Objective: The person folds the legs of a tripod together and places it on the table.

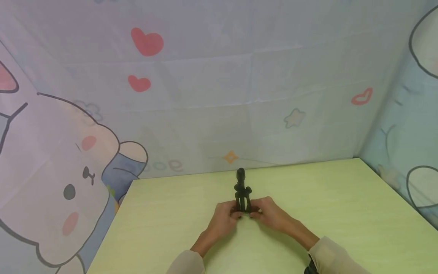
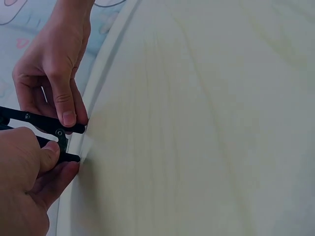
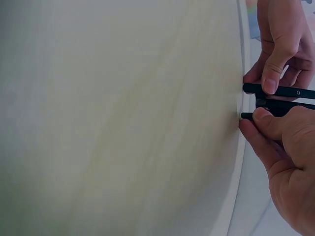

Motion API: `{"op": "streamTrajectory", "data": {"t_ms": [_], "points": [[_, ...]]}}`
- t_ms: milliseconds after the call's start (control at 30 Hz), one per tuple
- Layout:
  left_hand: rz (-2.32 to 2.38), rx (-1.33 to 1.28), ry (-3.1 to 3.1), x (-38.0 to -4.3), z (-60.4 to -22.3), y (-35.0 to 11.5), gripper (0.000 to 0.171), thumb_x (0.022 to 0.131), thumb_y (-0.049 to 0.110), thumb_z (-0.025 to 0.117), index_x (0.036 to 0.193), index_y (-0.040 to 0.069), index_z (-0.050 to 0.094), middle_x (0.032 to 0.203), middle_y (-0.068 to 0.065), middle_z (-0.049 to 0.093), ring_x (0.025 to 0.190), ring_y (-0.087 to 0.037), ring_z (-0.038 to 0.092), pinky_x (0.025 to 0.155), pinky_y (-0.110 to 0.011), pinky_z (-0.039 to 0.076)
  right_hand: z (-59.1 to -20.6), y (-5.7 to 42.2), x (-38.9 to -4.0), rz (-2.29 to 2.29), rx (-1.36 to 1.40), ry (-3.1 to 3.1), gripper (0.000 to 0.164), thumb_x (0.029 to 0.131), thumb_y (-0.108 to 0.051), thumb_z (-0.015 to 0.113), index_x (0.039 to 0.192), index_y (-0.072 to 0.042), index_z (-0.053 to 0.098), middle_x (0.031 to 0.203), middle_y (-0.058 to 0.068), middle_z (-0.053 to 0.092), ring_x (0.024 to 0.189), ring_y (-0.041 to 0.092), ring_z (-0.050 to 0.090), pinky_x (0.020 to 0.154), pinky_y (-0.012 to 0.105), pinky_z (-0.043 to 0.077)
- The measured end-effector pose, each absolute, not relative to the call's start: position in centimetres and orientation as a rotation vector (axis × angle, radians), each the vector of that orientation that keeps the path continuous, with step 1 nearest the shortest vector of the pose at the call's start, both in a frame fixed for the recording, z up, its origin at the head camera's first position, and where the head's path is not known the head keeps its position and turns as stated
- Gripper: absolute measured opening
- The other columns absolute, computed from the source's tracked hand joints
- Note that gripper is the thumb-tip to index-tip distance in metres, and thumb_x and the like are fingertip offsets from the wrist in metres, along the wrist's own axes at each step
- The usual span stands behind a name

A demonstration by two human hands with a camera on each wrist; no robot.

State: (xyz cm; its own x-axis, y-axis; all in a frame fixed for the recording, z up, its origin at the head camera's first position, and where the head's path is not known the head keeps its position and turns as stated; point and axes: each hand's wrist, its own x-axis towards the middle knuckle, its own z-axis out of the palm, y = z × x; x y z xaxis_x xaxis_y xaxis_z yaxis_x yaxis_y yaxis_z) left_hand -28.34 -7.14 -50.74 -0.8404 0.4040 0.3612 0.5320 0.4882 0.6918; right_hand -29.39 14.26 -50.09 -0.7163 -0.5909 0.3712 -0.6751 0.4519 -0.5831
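Observation:
A small black tripod (image 1: 241, 182) stands upright on the table in the head view, its legs close together at the bottom. My left hand (image 1: 223, 221) pinches the foot of one leg between thumb and fingers. On the opposite side, my right hand (image 1: 272, 215) pinches another leg near its foot. From the left wrist, a leg (image 2: 44, 121) and a short hinged brace (image 2: 62, 140) show between the two hands. The right wrist view has a black leg (image 3: 295, 92) under the left thumb, while the right thumb presses a second leg tip beside it.
The pale yellow-green table (image 1: 164, 220) carries the tripod near its far edge. Behind it hangs a cloth backdrop (image 1: 212, 83) with printed hearts, and a large cartoon animal (image 1: 44, 182) is printed on the left side. Another printed cloth (image 1: 407, 125) borders the right.

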Motion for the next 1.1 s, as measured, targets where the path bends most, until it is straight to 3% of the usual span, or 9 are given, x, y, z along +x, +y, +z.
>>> {"op": "streamTrajectory", "data": {"t_ms": [500, 967, 1100], "points": [[-1.179, -0.846, -2.651, -28.8, -50.2, -7.4, 0.015, 0.092, -0.008, 0.072, 0.102, 0.002, 0.074, 0.093, -0.006, 0.077, 0.084, -0.011, 0.072, 0.072, -0.022, 0.058, -49.9, 14.4, -30.6, 0.954, 1.269, -2.532, 0.016, 0.085, 0.003, 0.081, 0.098, -0.005, 0.076, 0.093, 0.005, 0.078, 0.088, 0.014, 0.074, 0.078, 0.032, 0.062], [-1.142, -0.863, -2.678, -29.4, -50.2, -7.7, 0.02, 0.088, -0.012, 0.071, 0.102, 0.001, 0.074, 0.093, -0.009, 0.077, 0.083, -0.011, 0.072, 0.069, -0.02, 0.057, -50.0, 14.2, -31.2, 0.999, 1.319, -2.557, 0.014, 0.089, 0.0, 0.079, 0.103, -0.005, 0.077, 0.096, 0.003, 0.078, 0.09, 0.012, 0.073, 0.079, 0.029, 0.062], [-1.154, -0.881, -2.679, -29.5, -50.2, -7.6, 0.021, 0.087, -0.013, 0.071, 0.103, 0.001, 0.074, 0.093, -0.009, 0.077, 0.083, -0.011, 0.071, 0.07, -0.02, 0.057, -49.7, 14.3, -31.3, 0.917, 1.343, -2.545, 0.011, 0.088, -0.003, 0.081, 0.097, -0.007, 0.078, 0.092, -0.002, 0.077, 0.086, 0.007, 0.069, 0.075, 0.027, 0.06]]}}
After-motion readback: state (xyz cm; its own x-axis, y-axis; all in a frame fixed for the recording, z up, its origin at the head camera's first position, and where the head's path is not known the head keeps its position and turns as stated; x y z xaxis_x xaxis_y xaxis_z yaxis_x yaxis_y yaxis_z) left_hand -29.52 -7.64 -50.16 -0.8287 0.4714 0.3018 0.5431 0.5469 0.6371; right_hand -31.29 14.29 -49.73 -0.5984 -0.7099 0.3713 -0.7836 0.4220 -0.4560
